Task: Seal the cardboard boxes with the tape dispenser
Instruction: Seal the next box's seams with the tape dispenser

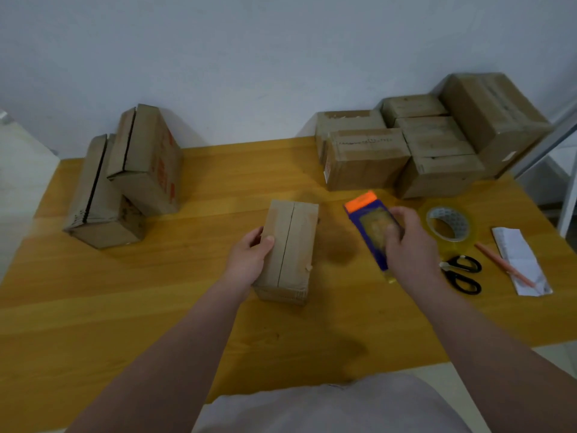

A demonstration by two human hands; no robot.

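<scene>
A small cardboard box point(292, 245) lies in the middle of the wooden table point(156, 307), its top flaps closed with a bare seam running lengthways. My left hand point(249, 256) grips its left side, thumb on top. My right hand point(409, 245) holds the blue tape dispenser point(371, 223) with an orange front edge, just right of the box and slightly above the table. The image is blurred around the dispenser.
Two boxes with bare seams point(125, 176) stand at the back left. A stack of several boxes point(421, 142) sits at the back right. A clear tape roll point(449, 223), black scissors point(462, 273), an orange pencil point(502, 267) and a folded paper point(521, 260) lie at the right.
</scene>
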